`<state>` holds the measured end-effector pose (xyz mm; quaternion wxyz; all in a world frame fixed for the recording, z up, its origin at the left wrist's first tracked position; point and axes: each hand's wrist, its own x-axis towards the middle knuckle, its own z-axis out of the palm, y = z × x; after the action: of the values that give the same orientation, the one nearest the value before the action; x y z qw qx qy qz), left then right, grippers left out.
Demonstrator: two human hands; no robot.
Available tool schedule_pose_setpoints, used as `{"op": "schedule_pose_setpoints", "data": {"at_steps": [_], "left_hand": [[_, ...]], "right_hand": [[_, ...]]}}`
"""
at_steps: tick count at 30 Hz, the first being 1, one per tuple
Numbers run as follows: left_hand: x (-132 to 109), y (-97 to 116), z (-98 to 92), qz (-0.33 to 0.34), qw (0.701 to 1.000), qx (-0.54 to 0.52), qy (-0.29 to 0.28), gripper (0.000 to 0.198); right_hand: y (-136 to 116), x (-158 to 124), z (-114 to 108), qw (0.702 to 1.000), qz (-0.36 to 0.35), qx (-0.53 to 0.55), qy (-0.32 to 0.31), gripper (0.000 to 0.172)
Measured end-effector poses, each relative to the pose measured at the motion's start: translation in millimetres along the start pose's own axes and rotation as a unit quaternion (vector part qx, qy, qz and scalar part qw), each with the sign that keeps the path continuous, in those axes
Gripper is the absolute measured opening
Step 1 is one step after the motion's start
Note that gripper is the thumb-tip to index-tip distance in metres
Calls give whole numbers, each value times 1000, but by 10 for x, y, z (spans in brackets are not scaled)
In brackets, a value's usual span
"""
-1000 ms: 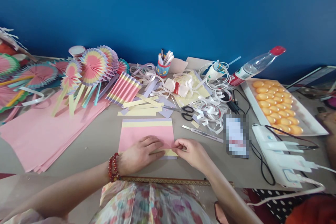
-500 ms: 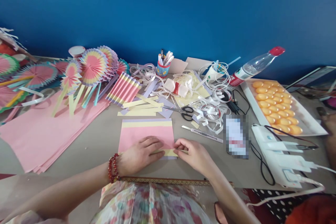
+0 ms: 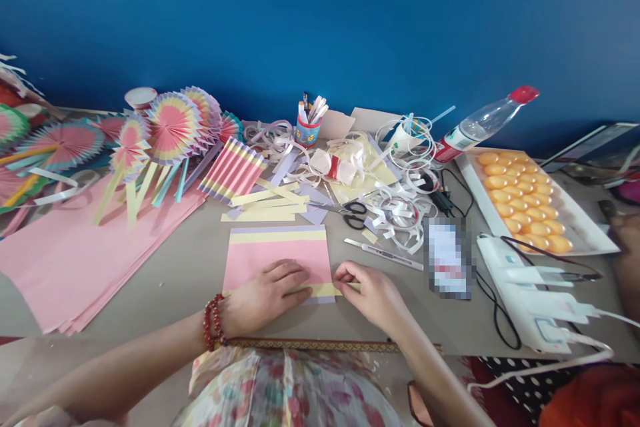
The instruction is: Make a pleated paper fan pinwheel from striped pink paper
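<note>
A pink sheet (image 3: 273, 255) with yellow and lilac bands along its far and near edges lies flat on the grey table (image 3: 195, 260) in front of me. My left hand (image 3: 265, 293), a red bead bracelet on its wrist, presses flat on the sheet's near edge with fingers stretched out. My right hand (image 3: 367, 290) pinches the yellow strip (image 3: 327, 289) at the sheet's near right corner.
Finished paper fans (image 3: 173, 123) and a stack of pink paper (image 3: 75, 260) lie at the left. Beyond the sheet are yellow strips (image 3: 265, 203), scissors (image 3: 353, 212), a craft knife (image 3: 383, 253) and white curls. At the right sit a phone (image 3: 447, 257), a power strip (image 3: 525, 297), a tray of orange pieces (image 3: 525, 197) and a bottle (image 3: 480, 123).
My right hand's thumb and finger have slid a little along the yellow strip at the corner. The view has shifted slightly; my left hand stays pressed on the sheet.
</note>
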<state>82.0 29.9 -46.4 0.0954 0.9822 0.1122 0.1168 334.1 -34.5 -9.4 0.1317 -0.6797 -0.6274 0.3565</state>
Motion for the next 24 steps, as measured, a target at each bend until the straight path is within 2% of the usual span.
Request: {"op": "schedule_pose_setpoints", "data": {"at_steps": [24], "left_hand": [[-1, 9, -7, -1, 1000, 4, 11, 31]], "right_hand": [[-7, -7, 43, 999, -8, -37, 14, 6]]}}
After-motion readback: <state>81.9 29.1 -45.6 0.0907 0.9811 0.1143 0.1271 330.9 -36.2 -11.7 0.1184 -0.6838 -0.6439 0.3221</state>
